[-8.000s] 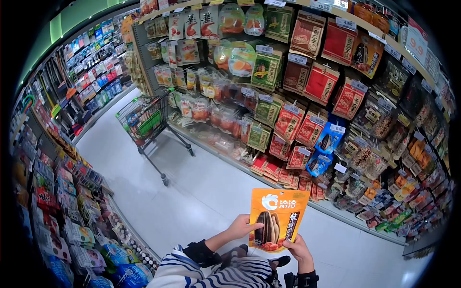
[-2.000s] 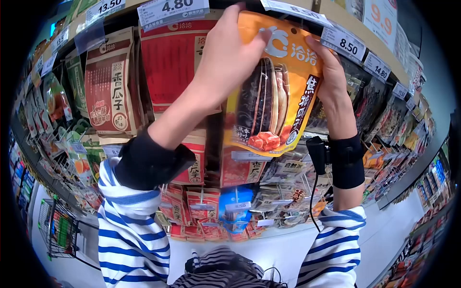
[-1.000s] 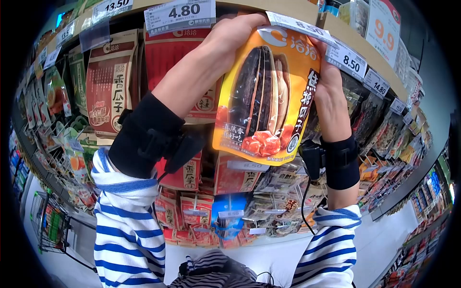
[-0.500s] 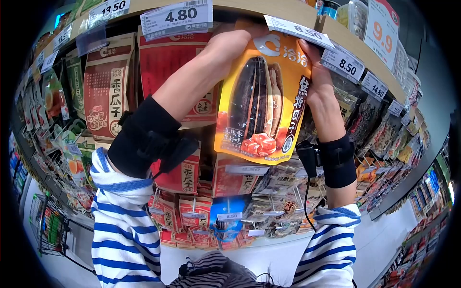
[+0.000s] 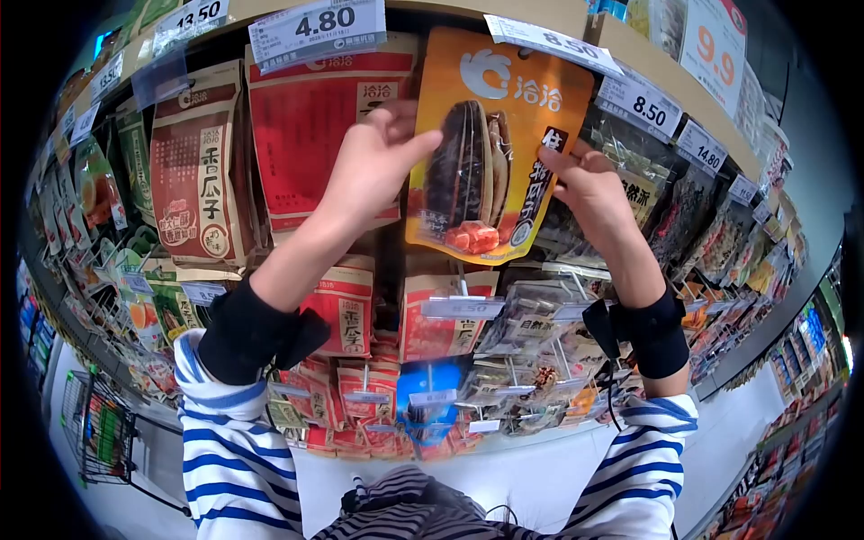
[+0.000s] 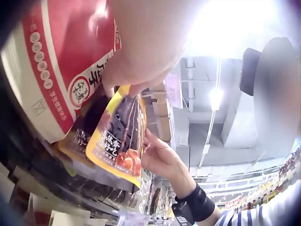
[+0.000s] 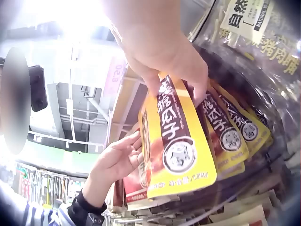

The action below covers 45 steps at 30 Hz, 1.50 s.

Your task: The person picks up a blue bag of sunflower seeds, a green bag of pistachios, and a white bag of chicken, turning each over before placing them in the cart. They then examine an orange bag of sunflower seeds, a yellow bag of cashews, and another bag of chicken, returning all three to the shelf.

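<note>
An orange-yellow bag of caramel sunflower seeds [image 5: 477,171] hangs upright at the rack, its top just under an 8.50 price tag [image 5: 553,47]. My left hand [image 5: 364,166] is at the bag's left edge, thumb over its front and the blurred fingers spread apart from the thumb. On the opposite edge my right hand [image 5: 598,193] pinches the bag, thumb in front and fingers behind. Seen from the right wrist, the thumb and fingers of that hand straddle the bag [image 7: 178,141]. More yellow bags of the same kind [image 7: 228,134] hang behind it.
Left of the bag hang a large red seed bag [image 5: 310,135] and a brown one [image 5: 202,171]. Clear packs [image 5: 634,184] hang on the right. Above runs the shelf edge with price tags [image 5: 315,29]. A shopping cart [image 5: 99,432] stands at lower left.
Eight seconds ago both hands held the bag low over the aisle. It came up to the rack; since half a second ago, both hands have slid down from its top to its sides.
</note>
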Tool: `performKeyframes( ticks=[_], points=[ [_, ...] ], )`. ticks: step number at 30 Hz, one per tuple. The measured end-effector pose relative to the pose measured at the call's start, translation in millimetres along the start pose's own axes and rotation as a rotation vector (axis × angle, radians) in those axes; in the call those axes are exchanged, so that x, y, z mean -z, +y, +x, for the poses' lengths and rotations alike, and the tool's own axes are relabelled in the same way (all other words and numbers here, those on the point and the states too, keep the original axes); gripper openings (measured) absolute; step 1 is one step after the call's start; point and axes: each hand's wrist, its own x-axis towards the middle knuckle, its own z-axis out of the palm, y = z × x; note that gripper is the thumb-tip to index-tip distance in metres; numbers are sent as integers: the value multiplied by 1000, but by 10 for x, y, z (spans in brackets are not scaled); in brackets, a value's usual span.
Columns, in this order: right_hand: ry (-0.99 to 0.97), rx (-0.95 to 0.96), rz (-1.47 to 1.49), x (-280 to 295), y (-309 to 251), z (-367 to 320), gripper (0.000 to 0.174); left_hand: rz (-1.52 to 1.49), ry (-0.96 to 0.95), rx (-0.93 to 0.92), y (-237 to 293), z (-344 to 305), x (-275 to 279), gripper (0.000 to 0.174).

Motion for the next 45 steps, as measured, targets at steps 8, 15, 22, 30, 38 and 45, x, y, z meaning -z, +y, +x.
performKeyframes(
  ticks=[8, 15, 22, 30, 38, 45],
  points=[
    [8, -22, 135, -64, 159, -53, 32, 48, -15, 173, -161, -195, 39, 22],
    [46, -24, 129, -98, 187, 33, 28, 86, 23, 154, -252, -92, 20, 24],
    [-3, -19, 246, -55, 86, -146, 28, -80, -44, 126, -87, -259, 27, 19],
    [-7, 16, 238, -39, 141, -179, 31, -58, -26, 108, -72, -303, -9, 17],
    [58, 13, 318, -22, 131, -304, 39, -61, 16, 68, -25, -336, -2, 27],
    [78, 93, 617, 145, 130, -672, 46, -12, 97, -70, 243, -609, 89, 43]
  ],
)
